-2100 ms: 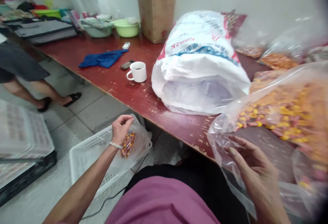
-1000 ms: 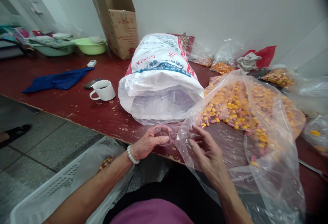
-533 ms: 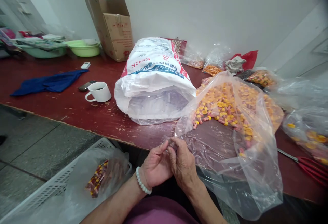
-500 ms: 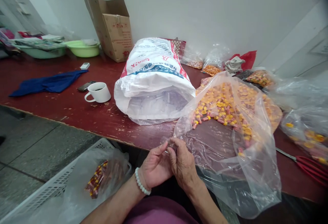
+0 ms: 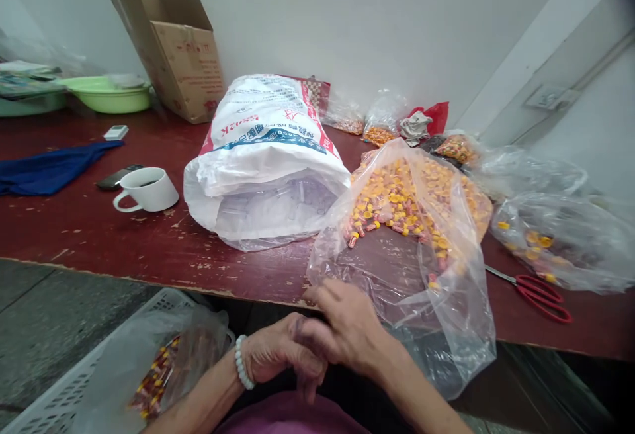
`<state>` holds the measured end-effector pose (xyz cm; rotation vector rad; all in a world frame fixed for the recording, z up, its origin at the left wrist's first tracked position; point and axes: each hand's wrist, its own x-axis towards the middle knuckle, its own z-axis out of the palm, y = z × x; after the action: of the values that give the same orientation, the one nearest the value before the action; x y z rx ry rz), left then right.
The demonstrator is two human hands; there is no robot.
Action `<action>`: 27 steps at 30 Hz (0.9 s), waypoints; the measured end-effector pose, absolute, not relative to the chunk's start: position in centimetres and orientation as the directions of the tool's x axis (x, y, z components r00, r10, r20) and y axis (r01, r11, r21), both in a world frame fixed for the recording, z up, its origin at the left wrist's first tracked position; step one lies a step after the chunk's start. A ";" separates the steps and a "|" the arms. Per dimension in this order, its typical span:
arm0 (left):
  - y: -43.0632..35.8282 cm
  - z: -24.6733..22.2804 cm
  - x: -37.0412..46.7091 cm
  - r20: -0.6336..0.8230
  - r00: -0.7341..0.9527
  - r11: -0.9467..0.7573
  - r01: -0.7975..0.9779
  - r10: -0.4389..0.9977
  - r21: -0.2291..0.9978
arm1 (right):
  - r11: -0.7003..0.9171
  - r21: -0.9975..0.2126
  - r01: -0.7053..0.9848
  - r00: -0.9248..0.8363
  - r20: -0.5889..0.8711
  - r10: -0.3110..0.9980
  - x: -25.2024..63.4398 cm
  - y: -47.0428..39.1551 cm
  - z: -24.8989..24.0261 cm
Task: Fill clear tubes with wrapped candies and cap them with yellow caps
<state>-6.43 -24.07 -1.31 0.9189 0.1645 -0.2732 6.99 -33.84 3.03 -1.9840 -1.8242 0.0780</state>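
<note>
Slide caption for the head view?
Left hand and right hand overlap near a clear plastic bag of small yellow-and-pink pieces.

The large, clear plastic bag (image 5: 384, 275) lies slack on the worn red table (image 5: 238, 268), its crumpled near part drooping over the front edge. Inside, small pink pieces with yellow caps (image 5: 397, 199) are heaped toward the far end, a few strewn nearer.

Soft, diffuse light lay evenly but rather dimly. Motion smeared the fingers (image 5: 313, 336); beyond them, glints streaked the clear plastic bag (image 5: 469, 318). Shadow darkened the space beneath the tabletop (image 5: 258, 270); vignetting blackened the far upper-right corner.
</note>
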 end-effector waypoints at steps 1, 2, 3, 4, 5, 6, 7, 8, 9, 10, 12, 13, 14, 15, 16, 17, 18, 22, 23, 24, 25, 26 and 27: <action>-24.1 -1.2 -6.3 -0.261 0.957 0.592 0.285 -0.128 0.753 | -0.157 -0.393 0.906 0.266 0.239 0.934 8.8 -33.8 2.8; -24.1 -1.1 -6.2 -0.264 0.962 0.596 0.256 -0.076 0.761 | -0.334 -0.438 0.835 0.458 0.216 0.862 10.8 -33.8 2.5; -23.9 -0.9 -6.1 -0.261 0.965 0.588 0.213 -0.004 0.781 | -0.449 -0.435 0.780 0.574 0.211 0.791 12.9 -33.6 2.2; -23.7 -0.6 -6.1 -0.251 0.966 0.569 0.170 0.067 0.805 | -0.508 -0.423 0.750 0.627 0.209 0.751 14.9 -33.3 1.7; -23.5 -0.3 -6.0 -0.238 0.963 0.542 0.136 0.124 0.830 | -0.550 -0.416 0.724 0.662 0.198 0.723 16.6 -32.8 1.2; -23.3 -0.1 -5.9 -0.225 0.961 0.509 0.113 0.162 0.853 | -0.579 -0.413 0.703 0.688 0.187 0.702 18.0 -32.1 0.7; -23.1 0.2 -5.8 -0.214 0.958 0.471 0.101 0.193 0.877 | -0.598 -0.414 0.687 0.704 0.176 0.688 19.1 -31.3 0.2; -22.9 0.3 -5.7 -0.205 0.954 0.430 0.094 0.220 0.898 | -0.611 -0.418 0.672 0.717 0.164 0.677 19.8 -30.3 -0.3; -22.8 0.5 -5.5 -0.197 0.948 0.393 0.087 0.251 0.915 | -0.622 -0.424 0.658 0.729 0.151 0.667 20.1 -29.4 -0.7; -22.7 0.5 -5.3 -0.190 0.940 0.364 0.078 0.283 0.928 | -0.632 -0.433 0.643 0.740 0.138 0.659 20.3 -28.4 -1.0; -22.5 0.5 -4.9 -0.187 0.923 0.340 0.066 0.337 0.938 | -0.647 -0.457 0.610 0.759 0.102 0.644 20.5 -27.1 -1.3; -22.3 0.4 -4.8 -0.191 0.916 0.341 0.064 0.353 0.938 | -0.650 -0.474 0.594 0.764 0.081 0.640 20.5 -26.9 -1.3; -22.2 0.3 -4.7 -0.197 0.911 0.342 0.067 0.362 0.937 | -0.645 -0.497 0.581 0.764 0.060 0.642 20.6 -26.9 -1.1; -22.1 0.2 -4.7 -0.203 0.908 0.338 0.073 0.367 0.938 | -0.632 -0.524 0.571 0.759 0.043 0.649 20.6 -27.1 -0.9; -21.9 0.1 -4.7 -0.209 0.905 0.327 0.083 0.371 0.942 | -0.611 -0.557 0.562 0.750 0.034 0.660 20.5 -27.7 -0.5; -21.8 0.0 -4.7 -0.212 0.902 0.311 0.093 0.376 0.946 | -0.581 -0.596 0.554 0.739 0.032 0.673 20.1 -28.3 -0.1; -21.7 -0.1 -4.7 -0.214 0.900 0.293 0.102 0.381 0.951 | -0.545 -0.637 0.545 0.727 0.036 0.686 19.5 -29.2 0.5; -21.9 -0.1 -4.4 -0.198 0.905 0.233 0.114 0.378 0.966 | -0.303 -0.840 0.449 0.663 0.086 0.744 14.2 -32.2 2.5; -22.1 0.1 -4.3 -0.180 0.913 0.209 0.108 0.366 0.972 | -0.178 -0.916 0.359 0.634 0.100 0.767 12.7 -32.6 2.8; -22.3 0.2 -4.2 -0.153 0.923 0.173 0.096 0.353 0.980 | -0.089 -0.952 0.294 0.611 0.116 0.783 11.3 -33.0 3.0; -22.5 0.5 -4.1 -0.122 0.933 0.130 0.082 0.339 0.988 | -0.019 -0.968 0.251 0.593 0.138 0.793 10.2 -33.3 3.0; -22.7 0.7 -4.0 -0.095 0.941 0.088 0.070 0.324 0.994 | 0.017 -0.968 0.249 0.582 0.164 0.796 9.4 -33.5 3.0; -22.9 1.0 -4.0 -0.075 0.948 0.055 0.061 0.309 0.997 | 0.017 -0.956 0.291 0.577 0.190 0.794 8.9 -33.7 3.0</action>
<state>-4.03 -22.91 0.99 1.5106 0.3003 0.1925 8.92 -33.74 2.98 -1.5566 -0.9480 0.5004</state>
